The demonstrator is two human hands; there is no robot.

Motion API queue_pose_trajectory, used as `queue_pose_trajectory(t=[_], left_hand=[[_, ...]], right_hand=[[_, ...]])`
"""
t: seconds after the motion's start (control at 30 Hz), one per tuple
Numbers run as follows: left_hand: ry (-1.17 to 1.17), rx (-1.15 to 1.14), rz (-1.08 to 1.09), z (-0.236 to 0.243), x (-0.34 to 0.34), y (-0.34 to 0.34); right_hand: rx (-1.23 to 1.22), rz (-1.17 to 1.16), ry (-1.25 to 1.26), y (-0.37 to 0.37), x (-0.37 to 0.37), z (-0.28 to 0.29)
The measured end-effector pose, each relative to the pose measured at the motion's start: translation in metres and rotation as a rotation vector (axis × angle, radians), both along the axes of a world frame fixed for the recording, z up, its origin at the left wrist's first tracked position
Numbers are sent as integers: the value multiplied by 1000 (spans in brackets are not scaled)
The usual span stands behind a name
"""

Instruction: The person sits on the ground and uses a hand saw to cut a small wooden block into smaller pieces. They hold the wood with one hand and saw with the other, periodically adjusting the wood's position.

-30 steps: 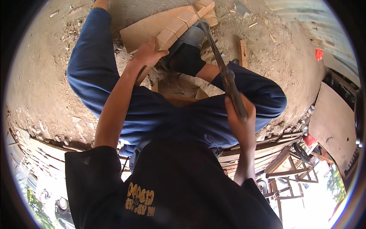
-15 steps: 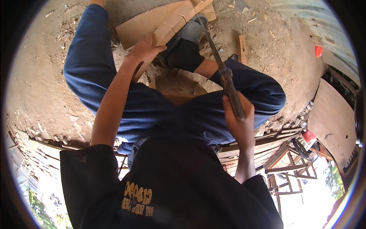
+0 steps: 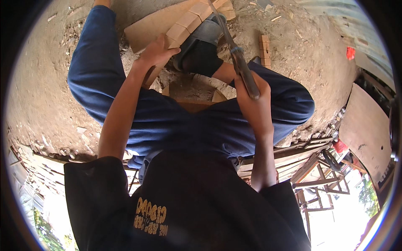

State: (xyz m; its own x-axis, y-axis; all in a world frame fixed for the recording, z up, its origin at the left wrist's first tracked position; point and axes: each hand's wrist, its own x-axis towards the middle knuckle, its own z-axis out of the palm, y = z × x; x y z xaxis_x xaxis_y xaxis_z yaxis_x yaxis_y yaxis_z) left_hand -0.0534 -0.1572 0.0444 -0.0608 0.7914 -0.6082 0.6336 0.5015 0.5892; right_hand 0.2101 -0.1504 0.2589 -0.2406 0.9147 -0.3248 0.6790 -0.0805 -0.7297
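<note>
A light wooden bar [image 3: 188, 21] with several cuts across it lies slantwise at the top of the head view. My left hand [image 3: 155, 54] is closed around its near end, thumb along the side. In my right hand [image 3: 254, 93], closed around the dark handle, is a long-bladed tool [image 3: 237, 56]. Its narrow blade runs up to the far part of the bar, where the tip leaves the picture. Whether the edge has teeth, I cannot tell. My foot in a dark grey sandal [image 3: 210, 31] is against the bar's right side.
A broad wooden board [image 3: 142, 31] lies under the bar's left side. Another notched wood piece [image 3: 264, 51] rests on the dirt floor to the right, among chips. Corrugated sheet [image 3: 335, 16] stands at the upper right. Behind me are stacked planks [image 3: 284, 161] and a wooden frame [image 3: 320, 184].
My right hand has pushed the long-bladed tool upward and slightly left, away from my body, along the bar. My left hand stays on the bar, nearly unmoved.
</note>
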Motion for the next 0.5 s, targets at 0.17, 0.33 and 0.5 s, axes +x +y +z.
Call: queue_pose_trajectory(t=[0.17,0.33,0.5], left_hand=[[39,74,12,-2,2,-8],[19,32,18,-7,0,-4],[35,57,28,6,0,0]], right_hand=[[-14,-1,-81,-24,24,33],[-18,-38,-25,-15,8,16],[23,7,-74,-27,16,24]])
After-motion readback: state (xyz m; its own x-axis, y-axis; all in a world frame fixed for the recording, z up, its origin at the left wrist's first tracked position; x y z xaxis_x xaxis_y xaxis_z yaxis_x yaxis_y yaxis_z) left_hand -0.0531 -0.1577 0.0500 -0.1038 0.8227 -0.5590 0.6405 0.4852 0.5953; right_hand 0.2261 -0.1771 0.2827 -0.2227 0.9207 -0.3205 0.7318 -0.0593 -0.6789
